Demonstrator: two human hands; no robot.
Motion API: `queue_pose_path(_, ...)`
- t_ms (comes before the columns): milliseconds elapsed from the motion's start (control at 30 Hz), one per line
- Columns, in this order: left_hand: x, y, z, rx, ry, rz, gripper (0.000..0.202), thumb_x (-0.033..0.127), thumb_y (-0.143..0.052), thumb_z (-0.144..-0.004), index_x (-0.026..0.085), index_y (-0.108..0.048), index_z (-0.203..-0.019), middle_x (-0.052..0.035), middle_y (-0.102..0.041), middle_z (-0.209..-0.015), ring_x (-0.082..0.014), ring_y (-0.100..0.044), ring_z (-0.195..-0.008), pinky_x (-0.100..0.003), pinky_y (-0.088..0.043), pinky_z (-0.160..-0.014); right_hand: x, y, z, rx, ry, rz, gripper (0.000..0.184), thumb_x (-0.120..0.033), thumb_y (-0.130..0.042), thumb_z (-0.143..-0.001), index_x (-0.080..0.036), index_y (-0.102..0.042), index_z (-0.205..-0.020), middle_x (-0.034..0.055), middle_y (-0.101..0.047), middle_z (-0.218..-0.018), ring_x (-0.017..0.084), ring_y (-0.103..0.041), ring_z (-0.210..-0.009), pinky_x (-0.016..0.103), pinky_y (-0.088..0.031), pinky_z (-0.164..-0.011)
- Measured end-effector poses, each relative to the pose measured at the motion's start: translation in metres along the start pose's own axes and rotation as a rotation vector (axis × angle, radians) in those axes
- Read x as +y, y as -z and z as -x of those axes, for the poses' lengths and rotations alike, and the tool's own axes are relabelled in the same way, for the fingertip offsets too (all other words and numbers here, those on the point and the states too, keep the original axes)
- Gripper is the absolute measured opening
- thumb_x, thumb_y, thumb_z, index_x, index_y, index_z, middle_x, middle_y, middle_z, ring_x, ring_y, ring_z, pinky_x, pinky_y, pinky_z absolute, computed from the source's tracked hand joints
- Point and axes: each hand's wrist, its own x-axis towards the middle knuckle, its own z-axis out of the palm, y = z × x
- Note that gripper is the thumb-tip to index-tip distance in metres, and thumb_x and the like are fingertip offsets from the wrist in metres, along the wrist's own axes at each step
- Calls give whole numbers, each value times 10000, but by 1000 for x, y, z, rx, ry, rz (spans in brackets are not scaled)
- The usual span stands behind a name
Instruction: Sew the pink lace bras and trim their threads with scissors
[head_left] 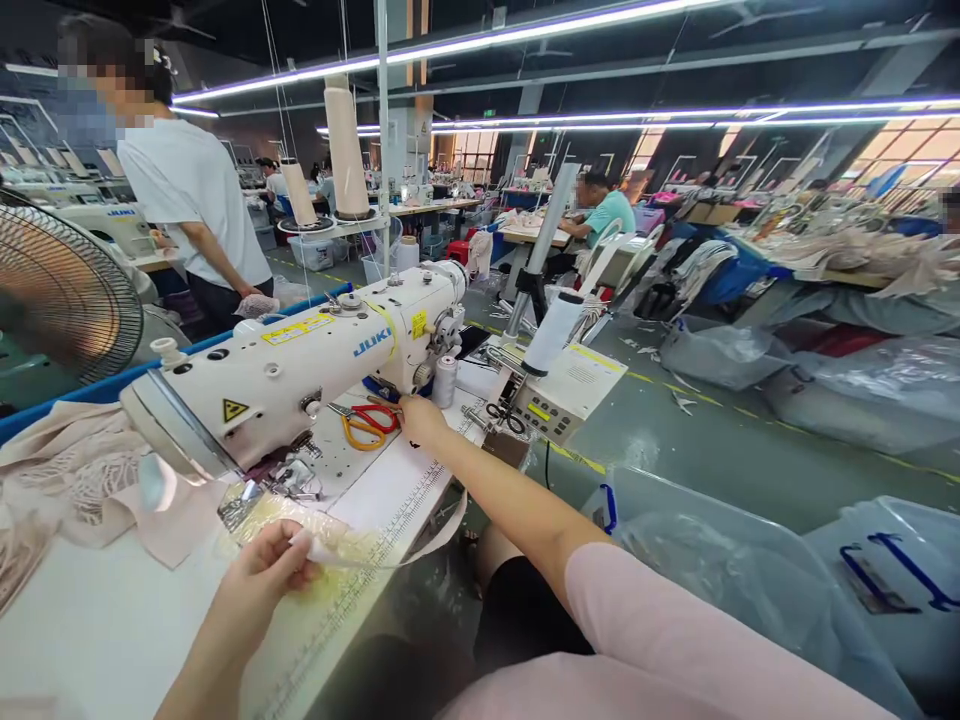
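My left hand (pixel 274 565) is closed, thumb against fingers, on the end of a narrow pale elastic strip (pixel 439 535). This strip loops away to the right and hangs past the table edge. Just behind that hand are the needle area and presser foot (pixel 300 480) of a white JUKI sewing machine (pixel 315 360). My right hand (pixel 424 425) reaches to the machine's base, beside scissors (pixel 371 428) with red and orange handles; its fingertips are hidden, so any hold is unclear. A grey thread spool (pixel 445 382) stands just behind it.
Pale fabric pieces (pixel 82 470) lie left of the machine. A control box (pixel 574 390) with a white roll stands right of the table. Clear plastic bins (pixel 697 560) sit on the floor at right. A fan (pixel 60 290) and a standing person (pixel 187 190) are at left.
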Motion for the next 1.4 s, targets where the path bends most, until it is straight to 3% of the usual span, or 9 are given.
queue_pose_path(200, -3, 8, -4, 173, -58, 59, 472, 582, -767, -569, 196, -515, -666, 55, -516, -532, -101, -438, -540, -204, -356, -516, -20, -8, -21, -26, -7, 39, 291, -322, -542, -918, -148, -569, -1149, 82, -603, -1128, 192, -608, -966, 397, -528, -822)
queue_pose_path(400, -3, -1, 1, 203, -95, 65, 413, 540, -729, -631, 191, -510, -658, 58, -498, -513, -90, -395, -508, -206, -312, -507, -24, -6, -20, -21, -18, 46, 245, -300, -550, -914, -141, -598, -1094, 84, -603, -1145, 201, -593, -1020, 411, -511, -864)
queue_pose_path(633, 1, -2, 4, 280, -96, 155, 366, 457, -738, -634, 198, -485, -680, 104, -401, -417, -65, -327, -393, -183, -222, -418, 14, 5, 34, 74, -99, -118, 195, -101, -499, -866, -44, -642, -987, 210, -631, -1085, 249, -623, -969, 365, -489, -816)
queue_pose_path(733, 2, -4, 5, 297, -67, 254, 346, 416, -740, -648, 202, -477, -715, 96, -455, -406, -59, -339, -354, -167, -215, -385, 25, 6, 76, -5, -9, -282, 184, -131, -498, -855, -111, -657, -946, 99, -697, -880, 186, -651, -799, 268, -494, -677)
queue_pose_path(867, 5, -20, 5, 323, 6, 467, 262, 281, -708, -682, 193, -465, -722, -15, -664, -616, -135, -607, -536, -233, -479, -529, -10, -13, 125, -164, 195, -701, 178, -131, -549, -791, -161, -650, -935, 32, -666, -802, 133, -598, -678, 220, -461, -593)
queue_pose_path(967, 9, -29, 6, 344, 23, 638, 133, 167, -582, -742, 180, -466, -679, -27, -652, -652, -156, -660, -687, -281, -539, -684, -59, -38, 142, -121, 267, -754, 147, -122, -590, -712, -159, -639, -845, 34, -615, -829, 110, -534, -616, 220, -416, -563)
queue_pose_path(1167, 16, -22, 8, 378, 2, 801, 308, 91, -359, -857, 180, -355, -563, 100, -261, -422, -20, -220, -317, -148, -389, -434, -105, -56, 141, -114, 475, -523, 41, -215, -597, -759, -177, -605, -774, 29, -587, -779, 144, -520, -671, 251, -389, -603)
queue_pose_path(1333, 13, -18, 5, 338, 41, 741, 378, 151, -414, -828, 190, -274, -479, 85, -235, -396, -20, -207, -322, -151, -377, -421, -106, -27, 119, 150, 563, -469, 286, -362, -593, -838, -176, -606, -1054, 94, -632, -1046, 212, -547, -980, 314, -403, -835)
queue_pose_path(1400, 13, -19, 4, 316, 57, 683, 373, 184, -474, -782, 197, -272, -468, 86, -235, -386, -23, -208, -324, -168, -385, -421, -108, -20, 102, 70, 549, -434, 329, -372, -618, -827, -176, -592, -1089, 88, -636, -1066, 201, -555, -961, 294, -402, -800)
